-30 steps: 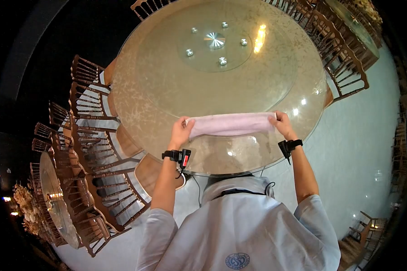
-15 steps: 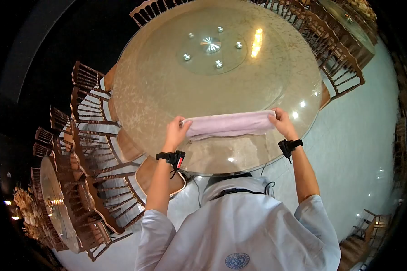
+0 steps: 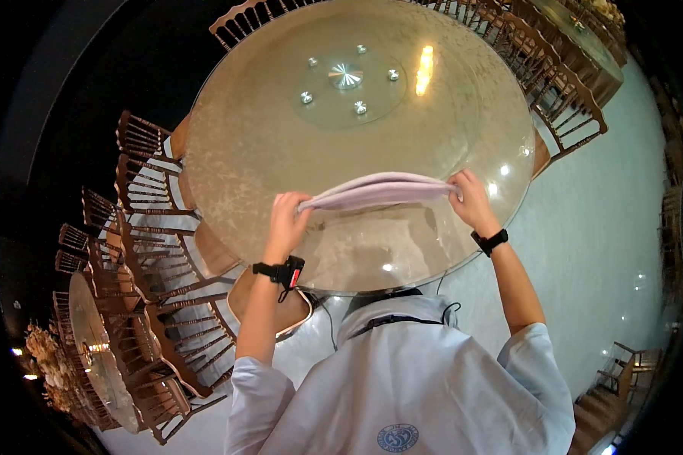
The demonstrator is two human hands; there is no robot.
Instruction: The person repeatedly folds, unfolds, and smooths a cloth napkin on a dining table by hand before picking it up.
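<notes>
A folded pink cloth [image 3: 383, 192] stretches between my two hands, above the near part of a round glass-topped table [image 3: 243, 144]. My left hand [image 3: 289, 216] pinches its left end, and my right hand [image 3: 469, 199] grips the right end. Along its upper edge the cloth bows upward, with a fold showing between its layers. Its shadow and reflection fall on the glass just below. Both wrists carry black straps with small devices.
A clear glass turntable [image 3: 387, 121] with a shiny metal hub [image 3: 346, 76] and several small knobs lies farther back. Wooden chairs [image 3: 148, 178] line the table's left side, and more chairs [image 3: 561, 106] stand at the upper right. Another round table [image 3: 102, 360] is at lower left.
The cloth was flat and facing up; now it is tilted and bowed, showing its folded edge. Both hands rose slightly and turned, still holding the ends.
</notes>
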